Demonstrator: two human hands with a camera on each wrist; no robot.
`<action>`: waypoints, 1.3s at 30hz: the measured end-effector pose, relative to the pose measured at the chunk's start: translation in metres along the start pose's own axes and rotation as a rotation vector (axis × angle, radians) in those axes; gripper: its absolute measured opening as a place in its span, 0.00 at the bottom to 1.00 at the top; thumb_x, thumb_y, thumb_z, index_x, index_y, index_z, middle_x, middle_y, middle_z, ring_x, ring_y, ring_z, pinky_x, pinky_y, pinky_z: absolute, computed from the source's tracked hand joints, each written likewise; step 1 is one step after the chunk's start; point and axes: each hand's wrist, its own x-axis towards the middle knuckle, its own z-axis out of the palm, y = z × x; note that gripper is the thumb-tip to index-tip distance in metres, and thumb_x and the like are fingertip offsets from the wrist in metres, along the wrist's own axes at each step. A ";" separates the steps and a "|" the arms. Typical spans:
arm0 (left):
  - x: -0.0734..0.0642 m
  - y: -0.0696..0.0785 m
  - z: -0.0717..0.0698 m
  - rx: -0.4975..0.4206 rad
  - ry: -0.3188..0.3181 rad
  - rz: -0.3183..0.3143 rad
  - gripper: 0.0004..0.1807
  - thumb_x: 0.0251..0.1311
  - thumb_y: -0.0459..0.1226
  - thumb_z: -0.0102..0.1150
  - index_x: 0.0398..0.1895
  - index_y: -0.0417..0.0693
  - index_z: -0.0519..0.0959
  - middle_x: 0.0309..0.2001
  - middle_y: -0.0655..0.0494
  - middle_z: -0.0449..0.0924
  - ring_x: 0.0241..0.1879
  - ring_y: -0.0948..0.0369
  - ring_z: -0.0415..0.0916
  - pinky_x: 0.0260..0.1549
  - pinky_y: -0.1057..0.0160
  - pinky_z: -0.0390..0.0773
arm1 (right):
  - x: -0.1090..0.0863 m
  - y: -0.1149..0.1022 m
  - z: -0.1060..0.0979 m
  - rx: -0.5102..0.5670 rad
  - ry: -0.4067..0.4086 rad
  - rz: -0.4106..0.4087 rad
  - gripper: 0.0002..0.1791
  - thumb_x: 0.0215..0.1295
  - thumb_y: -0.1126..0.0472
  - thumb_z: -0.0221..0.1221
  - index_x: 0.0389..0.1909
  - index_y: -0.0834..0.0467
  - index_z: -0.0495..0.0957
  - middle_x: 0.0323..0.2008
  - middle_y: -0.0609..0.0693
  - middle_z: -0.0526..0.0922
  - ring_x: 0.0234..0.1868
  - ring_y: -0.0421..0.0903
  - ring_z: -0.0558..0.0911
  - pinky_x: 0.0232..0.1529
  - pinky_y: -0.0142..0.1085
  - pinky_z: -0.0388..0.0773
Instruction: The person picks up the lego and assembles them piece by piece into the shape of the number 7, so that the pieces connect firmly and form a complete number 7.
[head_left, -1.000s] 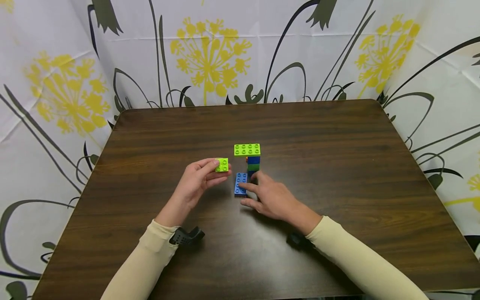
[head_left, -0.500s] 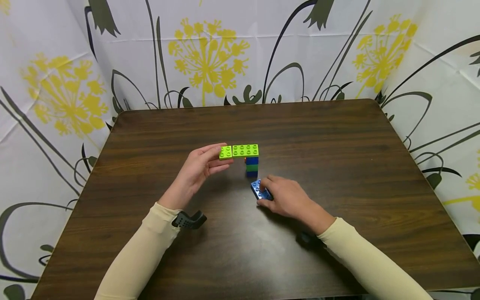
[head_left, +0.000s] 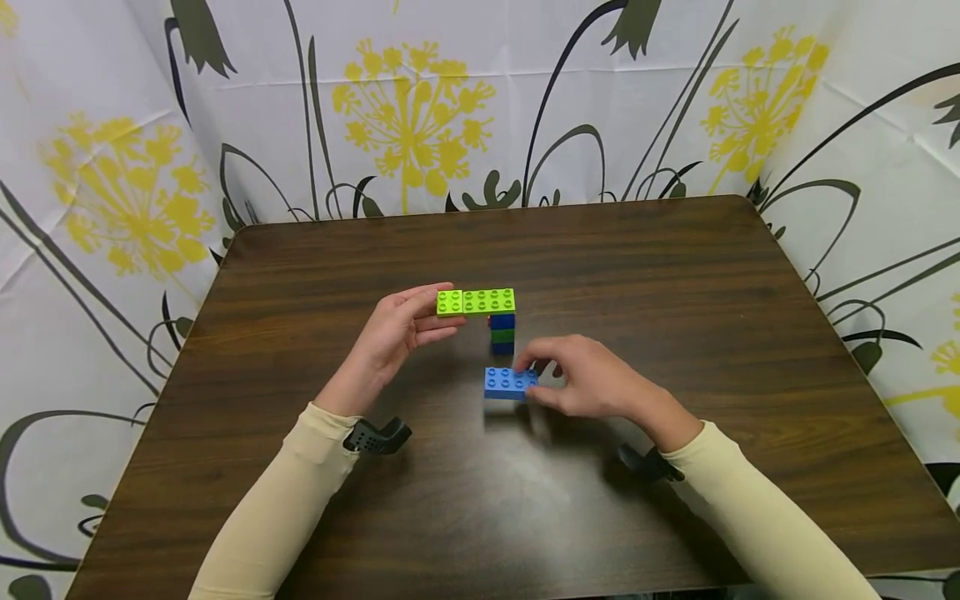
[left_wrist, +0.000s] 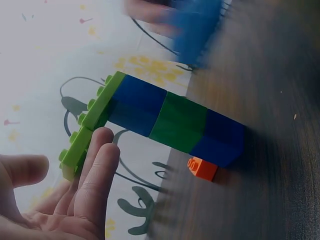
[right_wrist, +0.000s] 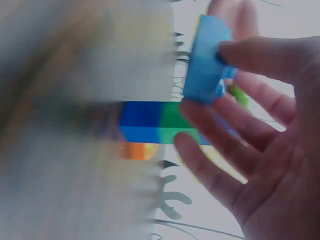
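Observation:
A stack of blue (left_wrist: 225, 140), green (left_wrist: 179, 122) and blue bricks stands mid-table, topped by a lime eight-stud brick (head_left: 488, 301) that juts out leftward. Level with it, end to end at its left, is a small lime brick (head_left: 450, 302). Beneath this small brick my left hand (head_left: 393, 333) has its fingers extended; its thumb is apart from the brick in the left wrist view. My right hand (head_left: 581, 375) pinches a light blue eight-stud brick (head_left: 504, 382) by its right end, above the table and nearer me than the stack. That brick is blurred in the left wrist view.
An orange brick (left_wrist: 204, 169) lies at the foot of the stack, mostly hidden in the head view. The dark wooden table (head_left: 675, 275) backs onto a white flowered curtain (head_left: 450, 108).
My left hand brought the small lime brick up against the long lime one, and its thumb drew back. My right hand picked up the light blue brick and turned it crosswise.

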 end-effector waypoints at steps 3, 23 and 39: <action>0.001 0.000 0.000 0.017 -0.020 0.009 0.23 0.73 0.41 0.52 0.64 0.37 0.72 0.56 0.43 0.79 0.46 0.51 0.84 0.46 0.54 0.80 | 0.006 -0.006 -0.013 0.111 0.099 -0.075 0.14 0.61 0.59 0.68 0.48 0.51 0.79 0.44 0.41 0.82 0.44 0.45 0.81 0.42 0.40 0.82; 0.003 0.003 -0.002 0.005 -0.066 0.005 0.26 0.76 0.45 0.44 0.65 0.32 0.68 0.48 0.45 0.83 0.46 0.50 0.84 0.46 0.53 0.80 | 0.076 -0.012 -0.022 -0.007 0.364 -0.161 0.13 0.65 0.62 0.64 0.49 0.57 0.78 0.50 0.48 0.81 0.51 0.44 0.78 0.58 0.42 0.72; 0.003 0.004 -0.003 -0.014 -0.090 0.024 0.27 0.73 0.51 0.47 0.58 0.35 0.70 0.46 0.47 0.84 0.45 0.51 0.84 0.45 0.54 0.81 | 0.084 -0.015 -0.017 -0.051 0.330 -0.175 0.14 0.66 0.61 0.63 0.51 0.58 0.78 0.51 0.50 0.81 0.49 0.45 0.79 0.54 0.41 0.73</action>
